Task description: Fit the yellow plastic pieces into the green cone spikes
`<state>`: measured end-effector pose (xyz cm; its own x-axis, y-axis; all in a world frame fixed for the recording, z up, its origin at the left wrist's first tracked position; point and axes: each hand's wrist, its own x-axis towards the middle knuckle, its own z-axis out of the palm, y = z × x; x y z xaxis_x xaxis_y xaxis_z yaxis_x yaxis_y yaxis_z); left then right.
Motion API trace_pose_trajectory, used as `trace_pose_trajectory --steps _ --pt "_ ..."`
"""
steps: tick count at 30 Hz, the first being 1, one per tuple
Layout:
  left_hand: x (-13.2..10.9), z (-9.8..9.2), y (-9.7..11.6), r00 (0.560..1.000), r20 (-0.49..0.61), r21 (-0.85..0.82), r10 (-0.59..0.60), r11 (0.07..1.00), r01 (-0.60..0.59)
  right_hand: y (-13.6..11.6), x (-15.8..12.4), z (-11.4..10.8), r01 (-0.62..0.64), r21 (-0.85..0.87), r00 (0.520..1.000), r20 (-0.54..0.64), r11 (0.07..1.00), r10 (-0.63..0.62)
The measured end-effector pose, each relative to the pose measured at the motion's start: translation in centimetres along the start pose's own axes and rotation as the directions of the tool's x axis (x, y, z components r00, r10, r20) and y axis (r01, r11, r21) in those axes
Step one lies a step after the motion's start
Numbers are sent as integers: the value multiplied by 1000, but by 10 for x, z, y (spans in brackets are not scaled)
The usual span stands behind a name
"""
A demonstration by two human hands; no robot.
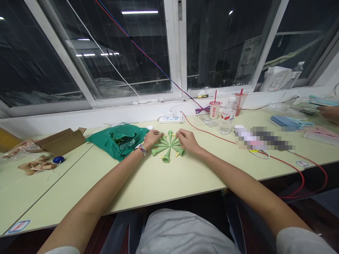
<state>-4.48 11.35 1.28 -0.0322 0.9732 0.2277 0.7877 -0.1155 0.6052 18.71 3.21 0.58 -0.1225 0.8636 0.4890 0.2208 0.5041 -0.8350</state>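
A ring of several light green cones (166,156) lies on the table, their narrow ends meeting in the middle and their wide mouths facing outward. Small yellow pieces (177,154) sit between the cones. At the ring's upper left, my left hand (152,139) has its fingers bent and pressed together by a cone; what they grip, if anything, is too small to make out. My right hand (187,139) is closed in a pinch at the upper right side, its fingertips hiding whatever lies between them. A torn green plastic bag (116,140) is just left of my left hand.
Left of the bag are a cardboard box (63,141) and wooden pieces with a blue ball (58,159). A power strip (172,119), a cup (214,109) and a water bottle (227,116) stand behind; a red cable (209,132) runs right. Another person's hand (329,113) shows far right.
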Motion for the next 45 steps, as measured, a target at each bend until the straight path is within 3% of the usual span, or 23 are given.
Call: trace_pose_trajectory --steps 4,7,10,12,17,22,28,32,34,40,42,45 --pt "-6 -4 4 1000 19 55 7 998 -8 -3 -4 -1 168 -290 986 40 942 -163" --pt "-21 -10 7 996 10 97 90 991 -90 -5 -6 -2 312 -458 950 170 832 -263" --pt "-43 -20 10 911 50 260 410 875 -408 -2 -4 -2 378 -534 919 313 756 -239" --pt "-58 -28 14 856 157 257 492 816 -517 3 -3 -3 357 -584 919 358 729 -163" --pt "-88 -38 17 826 308 284 472 783 -553 11 -1 -6 299 -653 903 429 696 15" --pt "-120 -45 4 815 368 234 447 804 -547 10 -3 -7 323 -663 879 475 676 46" --pt "-127 -49 7 831 237 131 503 832 -540 5 -4 -7 352 -661 876 482 662 15" --pt "-125 -56 13 883 127 34 451 888 -459 -1 -5 -10 350 -656 888 460 669 -13" --pt "-135 -63 11 886 133 101 445 883 -458 -3 -6 -11 342 -650 896 444 679 -27" --pt "-180 -67 -11 813 311 382 493 718 -582 0 -8 -7 358 -663 886 463 657 -16" --pt "-179 -60 -15 815 320 407 484 706 -579 3 -8 -6 357 -670 879 477 651 9" --pt "-160 -52 -16 812 327 403 484 706 -583 5 -8 -6 351 -662 873 487 662 24"
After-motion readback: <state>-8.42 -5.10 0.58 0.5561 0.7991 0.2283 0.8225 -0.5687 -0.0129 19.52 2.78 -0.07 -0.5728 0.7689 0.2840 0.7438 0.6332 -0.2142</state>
